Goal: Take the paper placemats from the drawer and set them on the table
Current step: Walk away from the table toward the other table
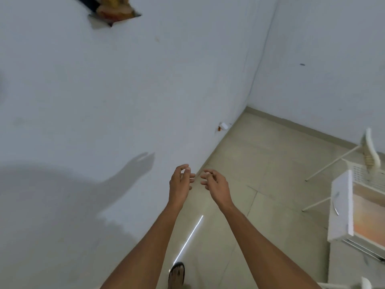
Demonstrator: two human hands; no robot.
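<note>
I hold both arms extended forward. My left hand (180,183) and right hand (215,183) hang empty, fingers loosely curled apart, fingertips near each other. The open drawer (341,207) sits at right, an orange sheet inside.

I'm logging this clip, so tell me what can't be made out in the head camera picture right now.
- Drawer unit: cut off by the right edge; contents unclear, any placemats unconfirmed.
- Wall object: blurred, cropped by the top edge.
- Left hand and right hand: both empty, fingers loosely curled.
- Sandalled foot: cut by the bottom edge.
</note>
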